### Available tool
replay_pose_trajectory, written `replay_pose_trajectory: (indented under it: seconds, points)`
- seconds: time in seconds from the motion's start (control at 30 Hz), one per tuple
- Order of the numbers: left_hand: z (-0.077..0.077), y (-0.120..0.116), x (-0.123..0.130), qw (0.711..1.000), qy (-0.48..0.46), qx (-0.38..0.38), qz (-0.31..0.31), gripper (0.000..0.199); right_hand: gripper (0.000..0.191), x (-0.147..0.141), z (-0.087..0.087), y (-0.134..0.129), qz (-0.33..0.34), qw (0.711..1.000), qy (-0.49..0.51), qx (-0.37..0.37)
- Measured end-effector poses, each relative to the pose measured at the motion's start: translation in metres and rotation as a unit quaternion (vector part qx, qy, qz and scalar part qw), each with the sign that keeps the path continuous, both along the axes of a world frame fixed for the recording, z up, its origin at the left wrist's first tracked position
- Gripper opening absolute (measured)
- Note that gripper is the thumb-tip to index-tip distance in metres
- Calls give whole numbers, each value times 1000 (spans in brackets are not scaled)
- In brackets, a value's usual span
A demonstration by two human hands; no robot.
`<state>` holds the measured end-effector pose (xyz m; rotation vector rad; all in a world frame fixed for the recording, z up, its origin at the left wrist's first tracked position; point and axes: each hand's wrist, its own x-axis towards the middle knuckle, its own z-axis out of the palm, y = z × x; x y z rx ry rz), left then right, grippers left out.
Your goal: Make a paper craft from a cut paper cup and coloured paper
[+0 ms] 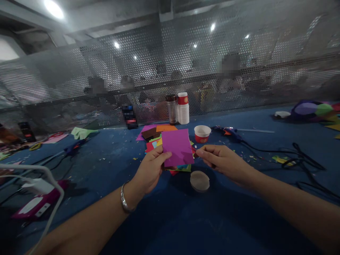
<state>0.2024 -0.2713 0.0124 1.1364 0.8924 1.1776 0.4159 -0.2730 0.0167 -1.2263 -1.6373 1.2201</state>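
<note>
My left hand (150, 170), with a silver bangle at the wrist, pinches a purple square of paper (177, 147) by its left edge, thumb on top. The sheet is held up over a pile of coloured paper (151, 134) on the blue table. Close to the sheet's right edge, my right hand (216, 159) has thumb and fingers pressed together. A bit of red shows by its fingertips; I cannot make out whether the hand holds it. Below the hands lies a round greyish-beige disc (199, 181). A red and white paper cup (202, 134) stands just beyond my right hand.
A stack of paper cups (183, 109) and a clear jar (172, 110) stand by the perforated screen. To the right is a blue glue gun (230, 134) with a trailing black cord. A magenta power strip (39, 203) with cables lies at left. Paper scraps litter the table.
</note>
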Motion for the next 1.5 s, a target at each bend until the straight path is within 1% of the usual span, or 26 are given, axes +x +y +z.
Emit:
replay_pose_trajectory:
  seconds: [0.13, 0.27, 0.33, 0.43, 0.53, 0.63, 0.7, 0.73, 0.8, 0.9, 1.0, 1.07, 1.13, 1.2, 1.3, 1.43, 1.5]
  points:
    - [-1, 0, 1, 1000, -11, -8, -1, 28, 46, 1, 0, 0, 4, 1000, -18, -3]
    - [-1, 2, 0, 998, -7, -30, 52, 25, 42, 0, 1, -1, 10, 1000, -21, -10]
    - [-2, 2, 0, 997, 10, -18, 71, 20, 44, -1, 1, -1, 9, 1000, -13, -11]
    - [-5, 2, -2, 998, 35, 12, 55, 21, 48, -1, 0, -1, -7, 1000, -8, -6]
    - [-7, 1, -2, 998, 30, 23, 41, 22, 43, 1, 0, 0, -59, 997, -9, 43]
    - [-5, 0, -1, 998, 5, 10, 66, 34, 37, 2, 0, 0, -114, 984, -50, 129]
    - [-3, -3, 1, 997, -9, 6, 77, 39, 38, 0, 1, -2, -129, 974, -87, 165]
    - [-1, -4, 2, 997, -18, 11, 76, 39, 38, -2, 1, -3, -127, 973, -96, 169]
    - [-1, -8, 6, 997, -34, 24, 63, 36, 39, -7, 0, -6, -104, 978, -83, 158]
    - [-2, -15, 12, 998, -44, 25, 27, 31, 36, -15, -1, -10, -50, 992, -5, 116]
    - [-4, -21, 16, 999, -44, 12, -22, 29, 35, -20, 1, -13, -31, 996, 57, 68]
    - [-3, -22, 16, 998, -45, 9, -35, 33, 34, -20, 2, -14, -25, 996, 74, 44]
    - [0, -21, 13, 999, -40, 8, -19, 37, 33, -18, 4, -14, -27, 996, 82, 30]
    - [6, -16, 8, 999, -37, 14, 12, 36, 30, -15, 6, -13, -30, 996, 83, 17]
    - [12, -7, -2, 997, -41, 45, 50, 36, 27, -10, 7, -11, -17, 996, 83, -9]
    - [13, 2, -8, 998, -5, 46, 45, 37, 32, -7, 7, -8, -19, 994, 99, -36]
    - [11, 2, -8, 995, -26, 67, 71, 34, 36, -6, 6, -7, -23, 992, 116, -44]
